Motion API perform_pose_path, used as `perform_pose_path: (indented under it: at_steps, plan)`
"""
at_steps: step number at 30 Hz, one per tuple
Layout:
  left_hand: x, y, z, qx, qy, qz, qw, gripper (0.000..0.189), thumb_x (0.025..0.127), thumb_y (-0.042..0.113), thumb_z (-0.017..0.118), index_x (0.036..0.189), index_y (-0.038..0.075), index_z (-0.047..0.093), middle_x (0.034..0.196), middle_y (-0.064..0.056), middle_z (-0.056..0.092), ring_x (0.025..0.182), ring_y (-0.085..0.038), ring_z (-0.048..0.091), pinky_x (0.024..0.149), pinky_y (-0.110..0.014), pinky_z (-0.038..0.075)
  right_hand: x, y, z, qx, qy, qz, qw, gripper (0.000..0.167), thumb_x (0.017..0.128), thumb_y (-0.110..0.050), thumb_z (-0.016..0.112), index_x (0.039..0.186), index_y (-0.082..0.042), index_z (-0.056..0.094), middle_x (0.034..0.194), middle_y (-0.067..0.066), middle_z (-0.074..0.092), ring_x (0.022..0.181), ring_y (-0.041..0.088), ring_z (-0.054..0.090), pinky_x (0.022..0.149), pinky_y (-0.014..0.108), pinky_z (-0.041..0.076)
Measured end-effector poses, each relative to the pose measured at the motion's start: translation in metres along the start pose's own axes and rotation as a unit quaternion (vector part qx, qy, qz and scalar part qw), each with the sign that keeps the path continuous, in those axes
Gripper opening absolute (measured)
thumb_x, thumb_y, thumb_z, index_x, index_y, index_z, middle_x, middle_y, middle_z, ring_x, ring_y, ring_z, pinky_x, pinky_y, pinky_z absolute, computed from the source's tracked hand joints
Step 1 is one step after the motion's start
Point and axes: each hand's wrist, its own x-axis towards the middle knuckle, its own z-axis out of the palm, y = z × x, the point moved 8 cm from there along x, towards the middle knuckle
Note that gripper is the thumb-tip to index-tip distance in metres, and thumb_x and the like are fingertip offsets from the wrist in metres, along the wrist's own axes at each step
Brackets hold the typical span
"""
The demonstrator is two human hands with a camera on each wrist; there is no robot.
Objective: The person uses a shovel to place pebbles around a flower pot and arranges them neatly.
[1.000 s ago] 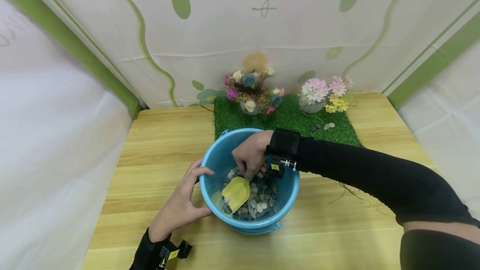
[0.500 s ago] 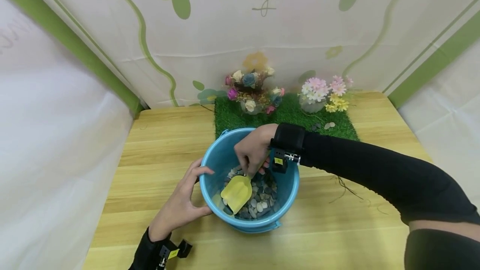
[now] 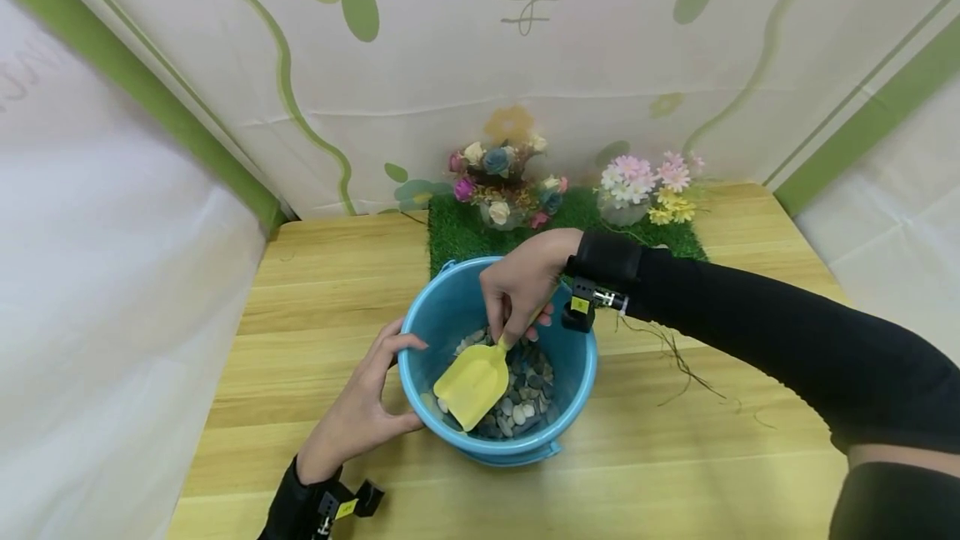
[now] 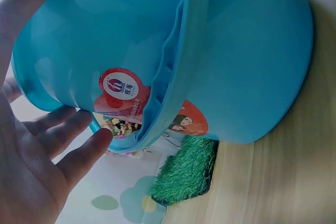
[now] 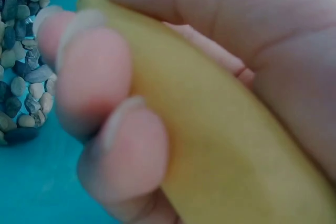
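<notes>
Seemingly to steady it, the left hand point(image 3: 360, 411) holds the blue bucket point(image 3: 452, 307) at nine o'clock; inside, the right hand point(image 3: 522, 280) grips a yellow scoop point(image 3: 474, 386) pointing to seven o'clock, over pebbles point(image 3: 519, 415).

Before me stands a pale yellow table with a wood-grained top point(image 3: 315, 298), its boards streaked lightly with brown. Directly on it sits a round, light-blue plastic bucket point(image 3: 573, 373), a red sticker on its side. Behind the bucket lies a flat mat of green artificial grass point(image 3: 448, 236), reaching out past the bucket's right side; how close its near edge comes, I can't tell. Right of the bucket, a loose tangle of thin brown strands point(image 3: 678, 358) lies on the wood.
</notes>
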Motion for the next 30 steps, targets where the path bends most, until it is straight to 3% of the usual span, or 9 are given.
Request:
perform_pose_path:
  at_steps: [7, 14, 19, 25, 30]
  plan:
    - [-0.001, -0.001, 0.000, 0.001, 0.000, -0.004, 1.0000, 0.073, 0.078, 0.021, 0.091, 0.134, 0.007, 0.047, 0.160, -0.010, 0.028, 0.139, -0.035, 0.036, 0.097, -0.050, 0.052, -0.009, 0.000, -0.001, 0.019, 0.005, -0.022, 0.9996, 0.022, 0.103, -0.017, 0.063, 0.120, -0.010, 0.076, 0.083, 0.006, 0.074, 0.059, 0.013, 0.062, 0.056, 0.025, 0.052]
    - [0.000, 0.000, 0.000, -0.001, 0.002, 0.003, 1.0000, 0.072, 0.080, 0.026, 0.090, 0.133, 0.005, 0.047, 0.159, -0.011, 0.029, 0.138, -0.036, 0.038, 0.097, -0.050, 0.051, -0.017, 0.003, -0.002, 0.044, 0.024, -0.052, 0.9974, 0.023, 0.103, -0.019, 0.063, 0.122, -0.012, 0.075, 0.082, 0.016, 0.073, 0.058, 0.026, 0.061, 0.055, 0.026, 0.051]
    - [0.000, -0.001, 0.000, -0.002, 0.004, 0.009, 1.0000, 0.071, 0.081, 0.030, 0.088, 0.134, 0.006, 0.047, 0.159, -0.011, 0.029, 0.139, -0.036, 0.037, 0.097, -0.051, 0.051, -0.021, 0.002, -0.002, 0.054, 0.029, -0.061, 0.9963, 0.025, 0.103, -0.018, 0.063, 0.124, -0.011, 0.074, 0.083, 0.019, 0.072, 0.057, 0.021, 0.060, 0.054, 0.026, 0.051]
    - [0.001, 0.000, 0.001, -0.004, 0.004, 0.014, 0.9999, 0.071, 0.082, 0.034, 0.087, 0.132, 0.003, 0.047, 0.159, -0.011, 0.029, 0.139, -0.036, 0.037, 0.098, -0.052, 0.051, -0.023, 0.005, -0.001, 0.065, 0.036, -0.065, 0.9951, 0.025, 0.103, -0.016, 0.063, 0.125, -0.012, 0.073, 0.081, 0.011, 0.073, 0.055, 0.014, 0.059, 0.053, 0.025, 0.051]
    - [0.001, -0.001, 0.000, -0.002, 0.002, 0.015, 0.9999, 0.070, 0.082, 0.032, 0.088, 0.134, 0.009, 0.047, 0.159, -0.010, 0.029, 0.140, -0.036, 0.035, 0.098, -0.054, 0.050, -0.022, 0.006, -0.001, 0.061, 0.037, -0.060, 0.9956, 0.024, 0.102, -0.017, 0.064, 0.123, -0.013, 0.075, 0.079, 0.007, 0.073, 0.056, 0.023, 0.060, 0.052, 0.027, 0.051]
